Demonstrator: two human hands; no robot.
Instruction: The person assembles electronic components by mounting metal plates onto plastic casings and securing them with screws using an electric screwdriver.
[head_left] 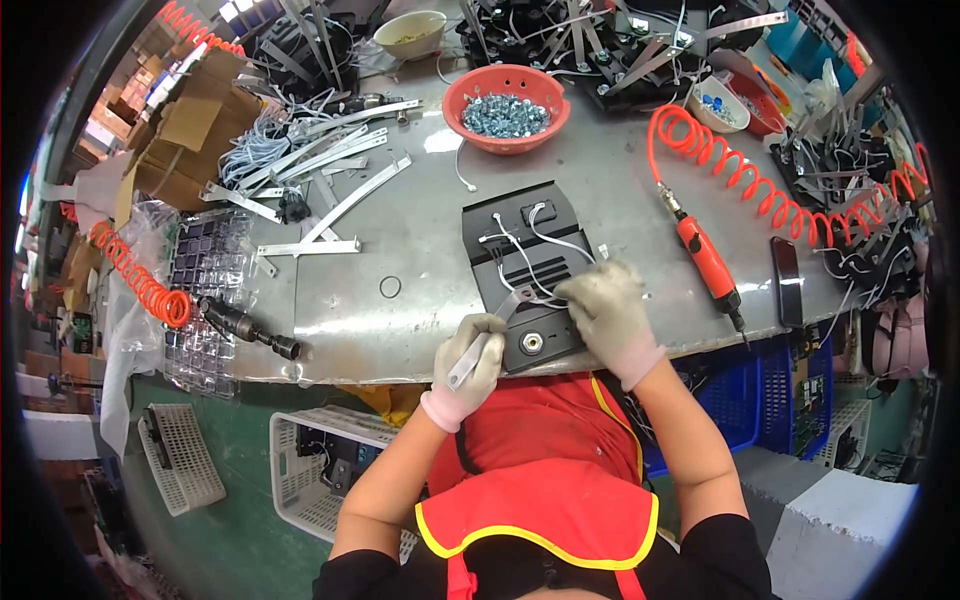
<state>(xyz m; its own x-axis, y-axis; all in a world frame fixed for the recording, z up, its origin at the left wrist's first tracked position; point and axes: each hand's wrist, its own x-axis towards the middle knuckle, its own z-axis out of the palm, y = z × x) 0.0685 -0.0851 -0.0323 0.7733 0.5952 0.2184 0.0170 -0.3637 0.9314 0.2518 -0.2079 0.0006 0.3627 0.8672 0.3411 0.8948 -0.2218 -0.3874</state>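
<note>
A black metal panel [487, 285] with slots and white cables [540, 240] on it lies near the table's front edge. A round brass-coloured fitting [531, 343] sits on its near part. My left hand [468, 365], in a pale glove, grips a flat metal strip [480, 350] whose far end reaches over the panel's left side. At the panel's right side is my gloved right hand [610, 312]. Its fingers are bent together by the white cables, and whatever they pinch is hidden.
An orange-red bowl of screws [510, 115] stands beyond the panel. To the right lie a red air screwdriver [708, 258] on a coiled hose and a phone [786, 282]. Metal strips [340, 205] and another air screwdriver [245, 326] lie left. Black assemblies [600, 50] crowd the back.
</note>
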